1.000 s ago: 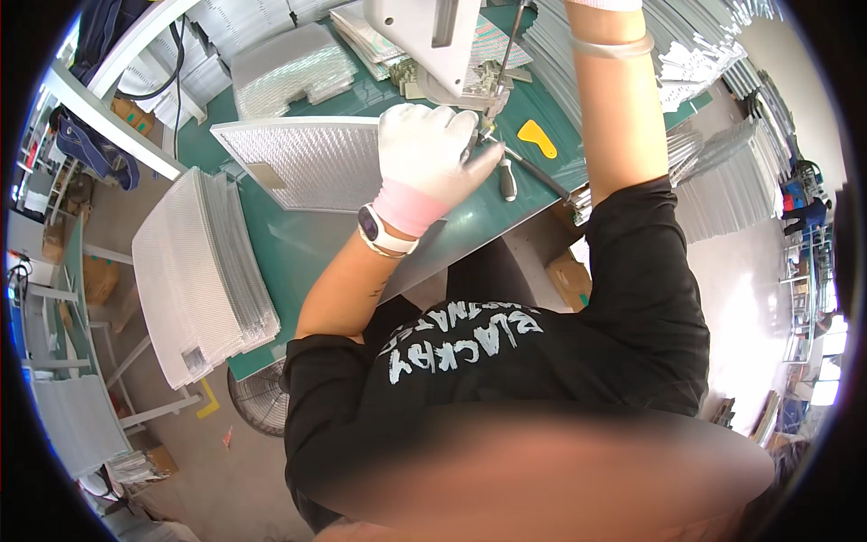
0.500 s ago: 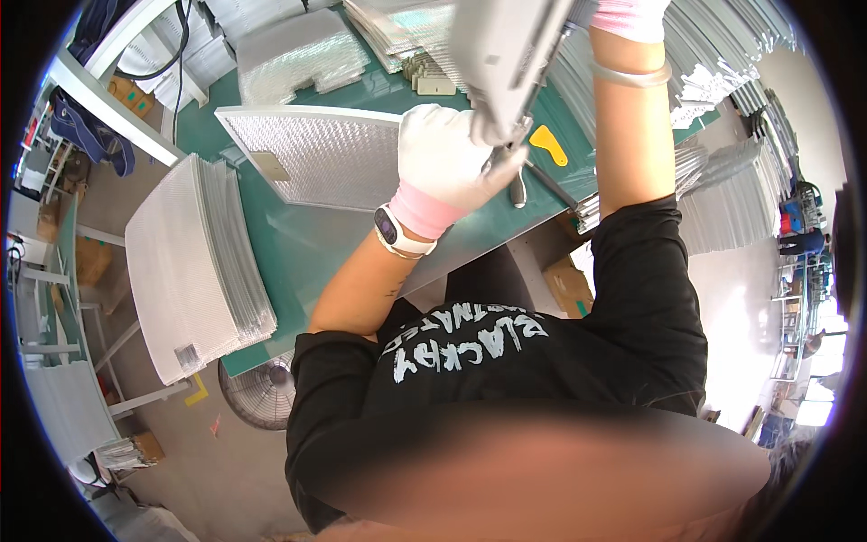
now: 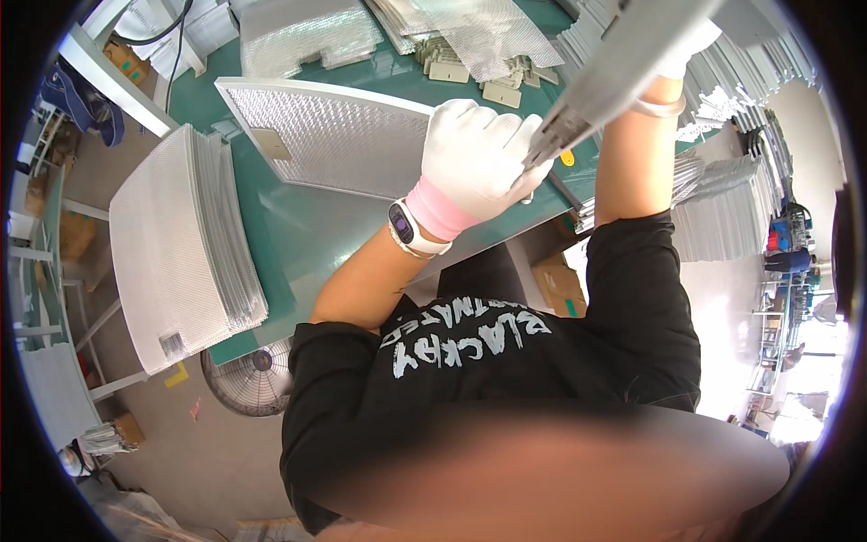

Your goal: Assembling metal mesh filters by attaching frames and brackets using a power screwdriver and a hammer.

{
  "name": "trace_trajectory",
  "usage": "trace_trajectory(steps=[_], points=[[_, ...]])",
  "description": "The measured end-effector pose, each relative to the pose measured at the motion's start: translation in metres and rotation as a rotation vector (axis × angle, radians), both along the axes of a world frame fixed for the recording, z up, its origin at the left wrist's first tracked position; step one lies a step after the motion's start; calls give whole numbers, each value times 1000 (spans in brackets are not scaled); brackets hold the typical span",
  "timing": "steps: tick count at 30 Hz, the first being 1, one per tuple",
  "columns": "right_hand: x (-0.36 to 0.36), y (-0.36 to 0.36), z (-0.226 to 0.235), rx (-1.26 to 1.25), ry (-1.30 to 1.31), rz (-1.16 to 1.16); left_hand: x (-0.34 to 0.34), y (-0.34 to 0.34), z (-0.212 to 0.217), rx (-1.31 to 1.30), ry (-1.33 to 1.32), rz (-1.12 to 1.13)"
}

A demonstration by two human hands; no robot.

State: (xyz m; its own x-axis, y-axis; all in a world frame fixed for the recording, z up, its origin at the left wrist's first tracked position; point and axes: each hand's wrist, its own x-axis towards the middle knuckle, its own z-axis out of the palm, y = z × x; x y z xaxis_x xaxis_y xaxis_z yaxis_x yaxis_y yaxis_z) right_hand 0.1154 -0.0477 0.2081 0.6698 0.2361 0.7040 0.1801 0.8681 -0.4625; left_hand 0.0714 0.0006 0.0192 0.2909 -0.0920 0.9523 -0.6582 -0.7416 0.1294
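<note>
gripping the lower end of one long pale grey piece [image 3: 623,77], the left hand [image 3: 485,158] has its fingers curled in and its thumb alongside; the piece meets the hand at the fingertips and slants from there up toward the right hand [image 3: 694,52]. that hand is mostly hidden behind the upper part of the piece, so whether it is open or closed i cannot tell. on the left hand is one white glove [image 3: 465,135] with one pink cuff [image 3: 441,208]; one watch [image 3: 402,226] sits on the left wrist and one pale band [image 3: 662,109] on the right. just beyond the left hand, one white-framed mesh panel [image 3: 343,131] lies on one green table [image 3: 307,244], its right end hidden by the glove, with one beige tag [image 3: 271,144] near its left end. to the right of the left hand, one yellow flat piece [image 3: 567,157] shows only in part, near one dark bar [image 3: 564,191]. one pile of mesh panels [image 3: 172,244] is well apart to the left, too tightly layered to count. farther back are one pile of silvery sheets [image 3: 307,32] and several beige plates [image 3: 501,93], overlapping too much for a sure count. on the floor are one fan [image 3: 262,359] and one cardboard box [image 3: 560,285]; far off to the right is one person [image 3: 790,261] in dark clothes.
</note>
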Motion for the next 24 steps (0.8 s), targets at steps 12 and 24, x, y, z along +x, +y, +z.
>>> trace_trajectory(steps=[12, 24], points=[[-21, 18, -17, -15, -16, 50, -2, 2, -4, 73, 52, 47], [-23, 9, -22, 3, -34, 72, -11, 1, 0, 40, 37, 79]])
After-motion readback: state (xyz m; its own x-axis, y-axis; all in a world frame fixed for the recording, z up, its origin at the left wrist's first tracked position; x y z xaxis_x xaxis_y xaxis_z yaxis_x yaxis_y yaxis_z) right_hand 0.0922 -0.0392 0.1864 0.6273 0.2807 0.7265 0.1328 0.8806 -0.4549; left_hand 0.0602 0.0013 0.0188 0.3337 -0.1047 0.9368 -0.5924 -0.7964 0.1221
